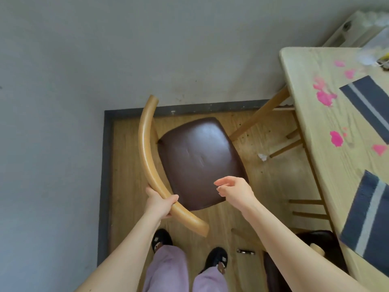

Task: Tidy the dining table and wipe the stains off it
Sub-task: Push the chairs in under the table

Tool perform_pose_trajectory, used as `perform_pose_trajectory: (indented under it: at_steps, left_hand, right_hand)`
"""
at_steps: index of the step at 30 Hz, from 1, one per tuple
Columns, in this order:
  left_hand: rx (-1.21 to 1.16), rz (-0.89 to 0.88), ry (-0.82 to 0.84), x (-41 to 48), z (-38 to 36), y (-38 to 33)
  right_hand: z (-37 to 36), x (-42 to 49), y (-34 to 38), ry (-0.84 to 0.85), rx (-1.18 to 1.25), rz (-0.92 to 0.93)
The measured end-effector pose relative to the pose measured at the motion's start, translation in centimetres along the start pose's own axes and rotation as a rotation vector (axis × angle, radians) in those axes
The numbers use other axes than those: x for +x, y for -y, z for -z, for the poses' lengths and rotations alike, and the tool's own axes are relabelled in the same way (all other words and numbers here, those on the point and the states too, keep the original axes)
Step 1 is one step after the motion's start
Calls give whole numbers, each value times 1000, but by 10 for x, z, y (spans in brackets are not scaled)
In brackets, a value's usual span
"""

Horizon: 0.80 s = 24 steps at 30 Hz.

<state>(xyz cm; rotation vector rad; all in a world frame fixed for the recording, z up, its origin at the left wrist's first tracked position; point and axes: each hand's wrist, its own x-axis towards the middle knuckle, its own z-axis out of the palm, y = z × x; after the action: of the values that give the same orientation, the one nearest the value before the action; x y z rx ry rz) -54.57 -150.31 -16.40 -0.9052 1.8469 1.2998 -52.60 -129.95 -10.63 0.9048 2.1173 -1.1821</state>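
A wooden chair with a curved backrest (147,157) and a dark brown cushioned seat (200,161) stands on the wood floor, left of the dining table (311,127). My left hand (160,204) is closed around the lower part of the backrest. My right hand (235,191) hovers over the seat's near edge, fingers loosely apart, holding nothing. The pale wooden table top carries several pink stains (325,96) and two dark blue striped placemats, one far (370,102) and one near (370,220).
A second chair with a dark seat (322,247) is tucked under the table at lower right. A crumpled white scrap (262,157) and a small dark object (245,252) lie on the floor. A grey wall stands left and ahead. Clutter sits at the table's far corner (376,55).
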Motion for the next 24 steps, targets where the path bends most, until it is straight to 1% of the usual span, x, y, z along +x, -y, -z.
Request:
perform_pose_trajectory:
  at_steps: [4, 10, 17, 21, 24]
  left_hand:
    - [73, -20, 53, -12, -37, 10]
    - [167, -39, 171, -37, -120, 26]
    - [144, -54, 257, -55, -202, 19]
    - [126, -64, 280, -62, -238, 11]
    - [77, -44, 278, -57, -248, 0]
  right_hand:
    - [23, -6, -27, -35, 10, -13]
    - [75, -24, -87, -132, 68, -26]
    - [120, -39, -133, -279, 95, -13]
    - [128, -50, -158, -339, 14, -47]
    - [127, -57, -176, -349, -10, -73]
